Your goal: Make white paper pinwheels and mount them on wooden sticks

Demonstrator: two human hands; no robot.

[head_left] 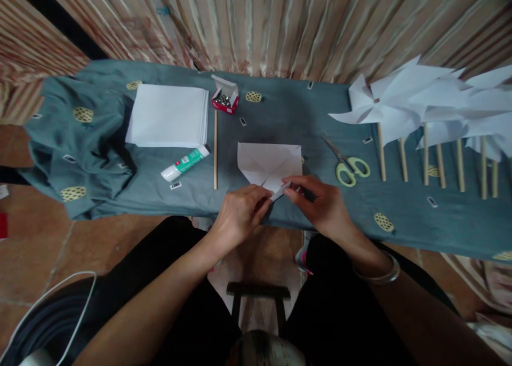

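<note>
A square of white paper (266, 158) with diagonal lines running in from its corners lies near the front edge of the cloth. My left hand (242, 208) pinches its near edge. With thumb and forefinger, my right hand (318, 200) grips a raised flap at the near right corner. Right of the paper rest scissors (349, 168) with green handles, blades pointing away. To the left lie a thin wooden stick (216, 150) and a white-and-green glue stick (186, 163).
A stack of white paper (170, 115) and an open red box of small metal pieces (225, 96) stand at the back left. Several white paper pinwheels (424, 99) on wooden sticks lie at the right. A curtain (256, 30) hangs behind the cloth-covered table (280, 110).
</note>
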